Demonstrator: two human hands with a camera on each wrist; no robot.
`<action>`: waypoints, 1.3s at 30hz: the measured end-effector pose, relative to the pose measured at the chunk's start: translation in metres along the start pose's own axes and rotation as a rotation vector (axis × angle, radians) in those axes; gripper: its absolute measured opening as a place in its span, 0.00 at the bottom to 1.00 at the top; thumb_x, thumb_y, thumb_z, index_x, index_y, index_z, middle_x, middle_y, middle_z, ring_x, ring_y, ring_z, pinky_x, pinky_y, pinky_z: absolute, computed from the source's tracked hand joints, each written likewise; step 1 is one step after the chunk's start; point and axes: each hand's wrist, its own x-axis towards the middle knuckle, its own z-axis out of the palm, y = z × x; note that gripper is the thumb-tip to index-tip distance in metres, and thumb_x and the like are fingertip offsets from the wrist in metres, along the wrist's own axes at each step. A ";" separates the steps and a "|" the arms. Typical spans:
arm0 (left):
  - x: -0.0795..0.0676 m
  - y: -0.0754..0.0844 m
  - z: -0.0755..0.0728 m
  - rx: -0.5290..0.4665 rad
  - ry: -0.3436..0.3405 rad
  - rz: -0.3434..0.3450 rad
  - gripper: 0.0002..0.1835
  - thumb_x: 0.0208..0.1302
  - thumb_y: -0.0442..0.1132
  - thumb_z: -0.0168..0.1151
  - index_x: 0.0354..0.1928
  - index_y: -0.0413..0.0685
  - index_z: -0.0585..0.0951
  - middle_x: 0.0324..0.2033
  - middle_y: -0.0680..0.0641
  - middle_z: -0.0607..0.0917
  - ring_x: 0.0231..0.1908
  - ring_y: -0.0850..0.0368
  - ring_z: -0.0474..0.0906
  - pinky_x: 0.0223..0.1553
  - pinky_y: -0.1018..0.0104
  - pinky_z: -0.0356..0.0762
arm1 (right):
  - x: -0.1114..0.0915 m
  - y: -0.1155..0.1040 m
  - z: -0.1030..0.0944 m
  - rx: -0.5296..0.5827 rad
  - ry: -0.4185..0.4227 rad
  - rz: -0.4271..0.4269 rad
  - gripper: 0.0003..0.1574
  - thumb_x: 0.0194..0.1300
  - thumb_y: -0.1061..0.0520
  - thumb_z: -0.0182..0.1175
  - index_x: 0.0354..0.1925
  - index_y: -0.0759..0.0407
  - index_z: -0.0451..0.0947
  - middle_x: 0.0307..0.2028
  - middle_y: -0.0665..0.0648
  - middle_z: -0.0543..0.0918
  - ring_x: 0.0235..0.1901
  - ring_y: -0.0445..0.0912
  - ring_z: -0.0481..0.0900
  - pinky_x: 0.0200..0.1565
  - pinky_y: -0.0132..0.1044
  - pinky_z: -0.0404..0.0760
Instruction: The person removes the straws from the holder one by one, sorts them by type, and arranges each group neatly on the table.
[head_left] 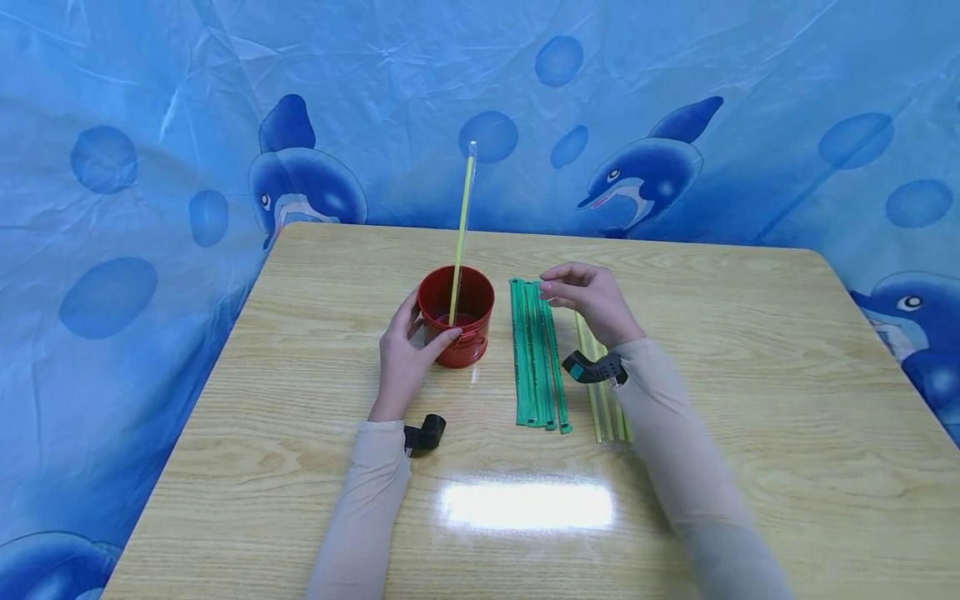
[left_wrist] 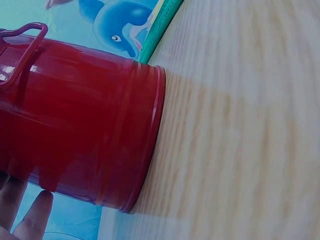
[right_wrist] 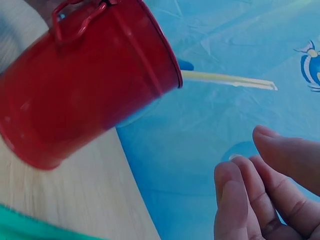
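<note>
My left hand (head_left: 405,367) grips a small red metal bucket (head_left: 471,346), thumb by its near rim and fingers around its left side. The bucket stands upright on the table; its wire-like side handle shows in both wrist views. A yellow straw (head_left: 462,217) in a clear wrapper leans inside it and sticks up well above the rim. My right hand (head_left: 592,300) hovers over the far end of several straws in green paper wrappers (head_left: 531,358). Its thumb (right_wrist: 290,152) and fingers are loosely bent and apart, with nothing between them in the right wrist view.
More yellow straws (head_left: 600,408) in clear wrappers lie right of the green ones, partly hidden under my right wrist. The wooden table (head_left: 285,467) ends at a blue dolphin-print cloth (head_left: 420,67) behind. Small dark cameras sit on both wrists.
</note>
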 end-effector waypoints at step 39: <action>0.008 -0.035 0.002 0.006 0.016 0.022 0.40 0.55 0.39 0.70 0.69 0.44 0.63 0.65 0.45 0.68 0.64 0.51 0.64 0.62 0.55 0.66 | 0.062 -0.019 0.077 0.093 -0.020 -0.006 0.14 0.62 0.63 0.62 0.45 0.70 0.79 0.37 0.59 0.84 0.41 0.53 0.82 0.49 0.41 0.80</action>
